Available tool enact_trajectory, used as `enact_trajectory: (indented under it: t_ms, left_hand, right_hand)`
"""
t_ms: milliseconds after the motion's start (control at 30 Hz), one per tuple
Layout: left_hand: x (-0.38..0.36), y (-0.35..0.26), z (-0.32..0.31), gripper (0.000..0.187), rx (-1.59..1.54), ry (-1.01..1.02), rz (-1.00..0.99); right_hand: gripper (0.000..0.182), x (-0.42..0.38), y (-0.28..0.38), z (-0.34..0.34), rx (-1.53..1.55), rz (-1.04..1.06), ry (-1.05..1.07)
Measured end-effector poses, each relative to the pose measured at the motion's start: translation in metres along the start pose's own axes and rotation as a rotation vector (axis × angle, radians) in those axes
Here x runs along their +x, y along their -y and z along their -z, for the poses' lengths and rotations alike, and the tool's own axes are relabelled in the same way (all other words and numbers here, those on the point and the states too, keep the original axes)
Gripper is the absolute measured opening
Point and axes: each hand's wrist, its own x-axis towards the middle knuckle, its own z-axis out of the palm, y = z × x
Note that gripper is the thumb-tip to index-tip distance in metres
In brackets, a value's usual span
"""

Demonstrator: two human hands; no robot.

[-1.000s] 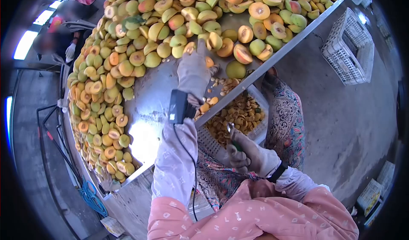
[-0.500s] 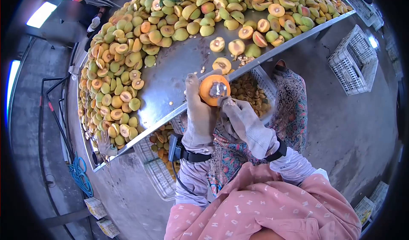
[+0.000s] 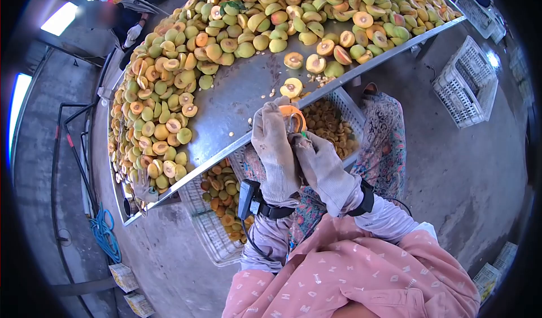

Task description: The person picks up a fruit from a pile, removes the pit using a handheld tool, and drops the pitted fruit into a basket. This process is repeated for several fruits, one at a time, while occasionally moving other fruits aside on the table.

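My left hand [image 3: 273, 140], in a pale, soiled work glove, is closed around a round orange ring-like thing [image 3: 292, 112] at the table's front edge. Its hollow middle faces my right side. My right hand [image 3: 319, 154], gloved too, presses its pinched fingers against the lower side of that ring. A small green bit [image 3: 304, 133] shows at the right fingertips; what else they hold is hidden. Just beyond the hands, a cut fruit half [image 3: 292, 87] lies on the metal table [image 3: 237, 100], near more halves and scattered kernels.
Fruit halves [image 3: 243, 18] are heaped along the table's far and left sides. Crates of fruit pieces [image 3: 223, 250] [image 3: 350, 109] stand under the front edge. A grey glove [image 3: 142, 189] lies at the left corner. A white crate [image 3: 464, 86] is on the right floor; another person's gloved hand [image 3: 133, 34] shows far left.
The orange ring has turned from facing me to nearly edge-on. My left fingers have folded over it, and my right hand has come in closer. The view has shifted slightly.
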Motion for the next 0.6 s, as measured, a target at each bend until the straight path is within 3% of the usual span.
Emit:
enact_trajectory:
  t_ms: [67,367,433,600]
  left_hand:
    - [-0.003,-0.007,-0.006,0.036,0.090,-0.002,-0.121]
    - [-0.003,-0.001,-0.001,0.042,0.067,0.037,-0.176]
    - [-0.004,-0.002,0.001,0.044,0.073,0.048,-0.162]
    - [-0.003,-0.006,-0.002,0.041,0.144,0.111,-0.121]
  right_hand:
    - [0.034,0.002,0.002,0.004,0.032,-0.028,0.048]
    - [0.036,0.007,0.014,0.017,-0.068,-0.121,0.201]
    - [0.040,0.007,0.010,0.018,0.017,-0.230,0.341]
    - [0.051,0.003,0.009,0.023,0.267,-0.267,0.404]
